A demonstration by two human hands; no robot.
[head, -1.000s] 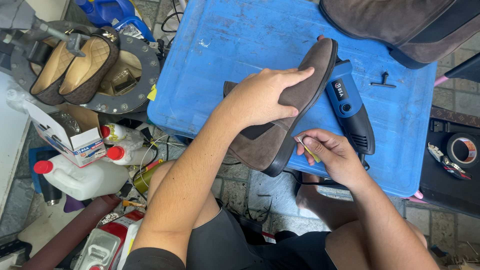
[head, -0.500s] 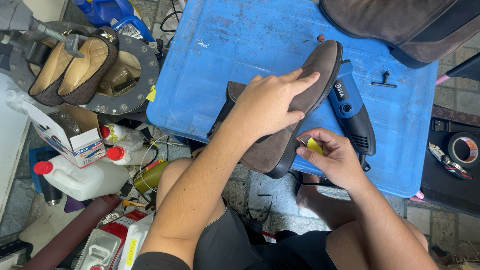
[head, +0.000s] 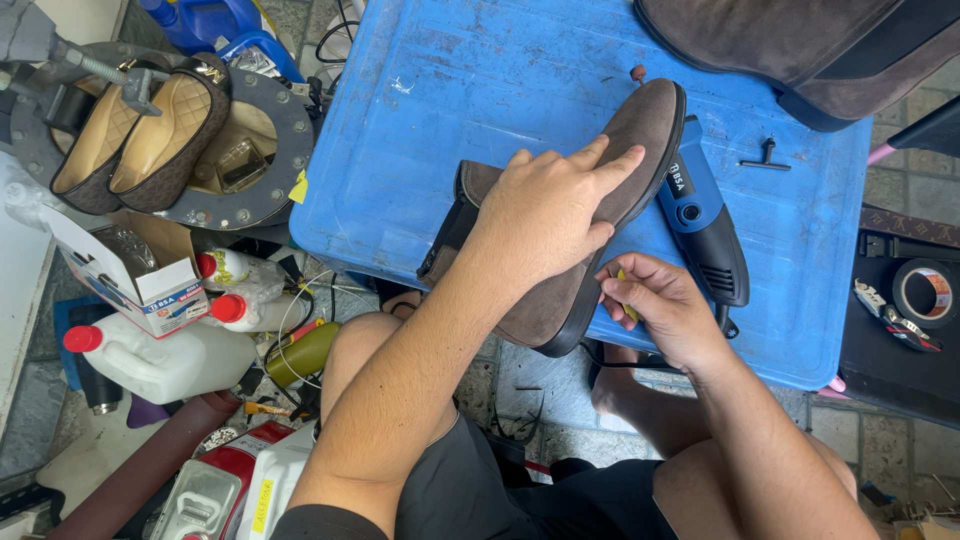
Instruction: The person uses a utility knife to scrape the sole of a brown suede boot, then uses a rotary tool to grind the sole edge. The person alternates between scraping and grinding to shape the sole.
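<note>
Currently, the left hand [head: 548, 212] lies palm-down on the brown suede shoe [head: 600, 200], fingers spread and pressed flat across its upper, index finger reaching toward the toe. The shoe rests at a slant on the blue plastic surface [head: 420, 110], with the toe pointing away from the person and the heel overhanging the near edge above the knees. A black sole edge runs along the side of the shoe facing the right hand.

The right hand [head: 660, 305] sits just below and to the right of the left hand, touching the sole edge near the middle of the shoe. Its fingers are curled and pinched on a small yellow object [head: 626, 300]; most of that object is hidden by the fingers, so its kind cannot be told.

Directly beyond the right hand, partly under the shoe, lies a blue and black power tool [head: 700, 225], its body running parallel to the shoe. Farther right of it, a small black T-shaped key [head: 764, 158] lies on the blue surface. Above that, at the far right corner, rests a large brown boot [head: 800, 45].

To the far right of the right hand, a roll of tape [head: 926, 292] sits on a dark surface.

Well left of the left hand, a pair of tan flat shoes [head: 135, 135] sits on a round metal plate [head: 285, 130]. Below them are an open cardboard box [head: 130, 270], two small red-capped bottles [head: 240, 290] and a white jug with a red cap [head: 155, 355].
</note>
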